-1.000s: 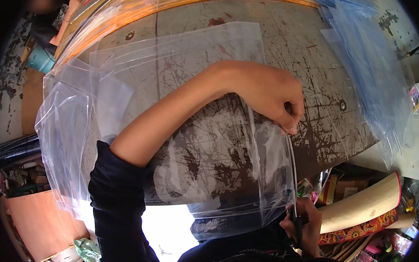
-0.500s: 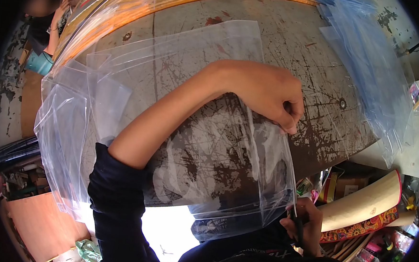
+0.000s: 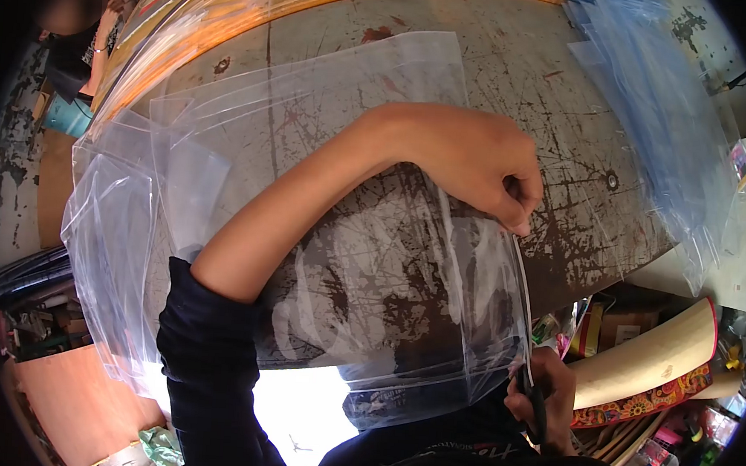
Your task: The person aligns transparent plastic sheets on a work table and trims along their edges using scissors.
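A: Which thing was nearest to the person's body?

B: It was the right hand [image 3: 555, 394]. Its grip was closed around a black-handled tool [image 3: 537, 405], which was beside the near end of the clear plastic sheet [image 3: 493, 300]. If the tool's blades were apart, I cannot tell.

A: And where exactly was this sheet?

B: It lay partly on the table [image 3: 560, 99], and its near part reached past the table's near edge, in front of the body.

A: What about the left hand [image 3: 484, 167]?

B: It was farther, above the table. Its grip was pinching the right edge of the sheet, between thumb and finger.

A: What else was there?

B: More clear plastic [image 3: 112, 234] lay at the left side. Farther, bluish sheets [image 3: 654, 113] lay on the right, and another person [image 3: 72, 59] was at the far left.
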Action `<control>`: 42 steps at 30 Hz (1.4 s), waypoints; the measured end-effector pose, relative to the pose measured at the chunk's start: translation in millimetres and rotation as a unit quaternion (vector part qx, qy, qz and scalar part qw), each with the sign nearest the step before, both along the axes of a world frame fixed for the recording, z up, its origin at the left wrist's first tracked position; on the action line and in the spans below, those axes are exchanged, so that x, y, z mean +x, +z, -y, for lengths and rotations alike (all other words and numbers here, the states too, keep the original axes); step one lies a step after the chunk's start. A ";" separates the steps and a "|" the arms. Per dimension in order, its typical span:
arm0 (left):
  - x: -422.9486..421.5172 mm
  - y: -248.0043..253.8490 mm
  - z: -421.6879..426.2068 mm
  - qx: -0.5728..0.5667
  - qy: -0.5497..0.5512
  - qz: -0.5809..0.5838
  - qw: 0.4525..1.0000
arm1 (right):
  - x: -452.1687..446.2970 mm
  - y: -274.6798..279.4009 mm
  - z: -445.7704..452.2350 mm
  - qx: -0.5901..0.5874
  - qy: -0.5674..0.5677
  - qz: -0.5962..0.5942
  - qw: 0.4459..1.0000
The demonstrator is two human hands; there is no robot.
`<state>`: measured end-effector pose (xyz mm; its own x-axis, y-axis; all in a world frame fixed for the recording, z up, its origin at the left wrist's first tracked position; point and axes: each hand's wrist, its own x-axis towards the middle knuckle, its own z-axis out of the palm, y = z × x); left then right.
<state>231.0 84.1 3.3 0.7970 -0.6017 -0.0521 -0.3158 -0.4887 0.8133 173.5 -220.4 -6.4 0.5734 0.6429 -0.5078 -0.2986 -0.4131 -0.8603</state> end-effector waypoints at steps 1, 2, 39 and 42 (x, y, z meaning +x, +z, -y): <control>0.0 -0.2 -0.1 0.000 0.000 0.000 1.000 | -0.4 0.2 -0.4 0.000 0.000 0.000 1.000; 0.1 -0.7 0.0 0.002 0.001 0.002 1.000 | -0.7 0.5 -0.3 -0.005 -0.002 0.001 1.000; 2.5 -6.3 -3.8 -0.065 -0.031 0.021 0.997 | -10.3 -1.1 -3.4 -0.049 0.022 0.063 0.997; 3.4 -6.0 -3.8 -0.071 -0.036 0.022 0.997 | -8.7 -2.9 -2.0 -0.030 0.033 0.081 0.996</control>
